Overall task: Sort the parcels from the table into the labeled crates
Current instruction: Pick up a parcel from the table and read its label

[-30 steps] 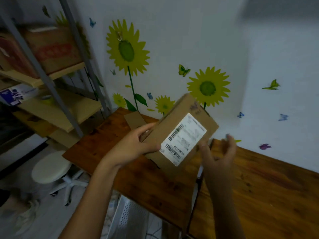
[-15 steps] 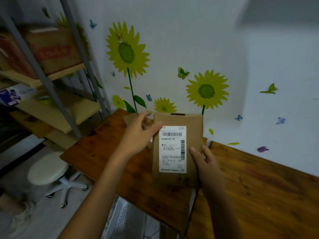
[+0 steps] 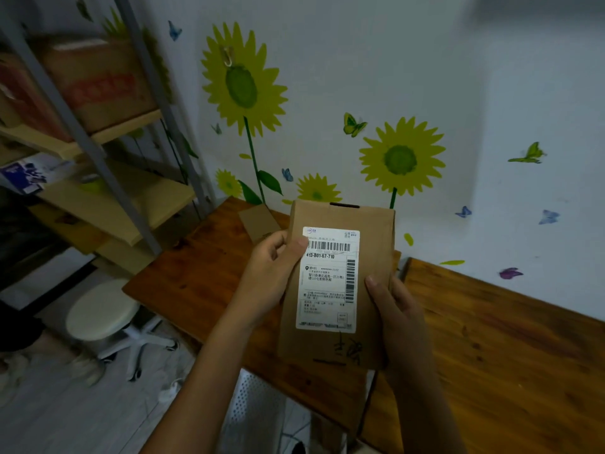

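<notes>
Flat rectangular parcel [image 3: 340,283] of matte brown cardboard, held upright above the wooden tabletop [image 3: 491,348]. My left hand [image 3: 270,276] grips its left edge, thumb pressed on the glossy white shipping label [image 3: 329,280]; my right hand [image 3: 397,319] clasps the lower right edge, thumb on the face. A smaller cardboard piece [image 3: 257,222] lies flat on the tabletop behind.
</notes>
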